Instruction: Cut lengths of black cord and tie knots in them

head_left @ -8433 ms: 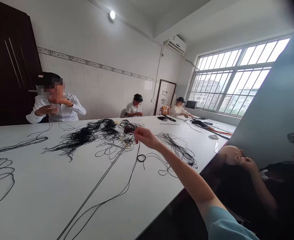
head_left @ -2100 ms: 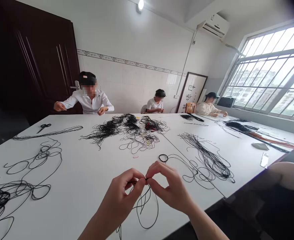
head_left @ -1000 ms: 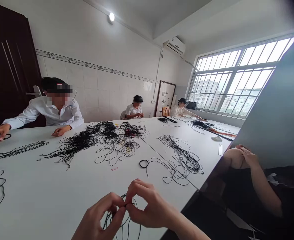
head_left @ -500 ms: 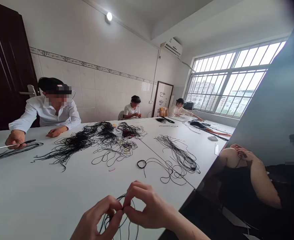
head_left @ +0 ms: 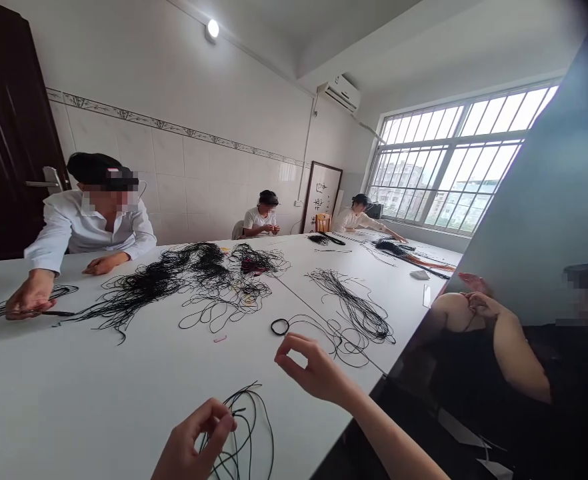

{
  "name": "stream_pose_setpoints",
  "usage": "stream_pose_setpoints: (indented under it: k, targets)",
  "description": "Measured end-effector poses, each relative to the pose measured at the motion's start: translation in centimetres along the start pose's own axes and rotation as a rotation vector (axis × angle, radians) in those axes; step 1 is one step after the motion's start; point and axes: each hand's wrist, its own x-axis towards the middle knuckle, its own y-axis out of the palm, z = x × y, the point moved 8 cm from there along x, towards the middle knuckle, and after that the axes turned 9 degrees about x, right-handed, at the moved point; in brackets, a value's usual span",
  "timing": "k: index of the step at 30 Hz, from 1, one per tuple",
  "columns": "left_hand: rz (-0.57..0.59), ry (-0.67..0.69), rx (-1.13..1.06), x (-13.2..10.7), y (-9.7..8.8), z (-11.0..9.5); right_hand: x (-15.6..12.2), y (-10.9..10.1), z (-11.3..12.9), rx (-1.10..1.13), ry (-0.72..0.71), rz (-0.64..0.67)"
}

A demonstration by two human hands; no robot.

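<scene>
My left hand pinches a thin black cord between thumb and forefinger near the front of the white table. Loose loops of this cord spread over the tabletop beside and below the fingertips, and a short end sticks out past them. Higher up and to the right, my right hand has its thumb and forefinger tips pressed together. Whether anything thin is between those tips cannot be made out. Just beyond them lies a small ring of coiled black cord, with a loose strand trailing rightward.
A tangled heap of black cords covers the middle of the white table. Another cord bundle lies to the right. A small pink piece sits between. Co-workers sit around; one in a white shirt holds a dark tool.
My right hand has drawn away from my left, up and to the right. My left hand keeps its pinch on the cord. The white-shirted co-worker's hand has shifted slightly.
</scene>
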Motion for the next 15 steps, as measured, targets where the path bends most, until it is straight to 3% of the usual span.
stream_pose_setpoints:
  k: [2, 6, 11, 15]
  targets:
    - [0.05, -0.019, -0.085, 0.5, 1.1, 2.3, -0.2, 0.1, -1.4, -0.023, 0.057, 0.01]
    - [-0.044, -0.093, -0.156, 0.2, 1.1, 6.0, -0.6, 1.7, -3.2, -0.03, 0.092, 0.064]
    - [-0.214, -0.239, -0.216, -0.7, -0.6, 10.4, 0.7, 5.5, -4.4, -0.019, 0.043, 0.179]
    - [-0.288, -0.274, -0.242, -1.3, -1.7, 11.9, 2.1, 8.8, -3.8, -0.043, 0.004, 0.241]
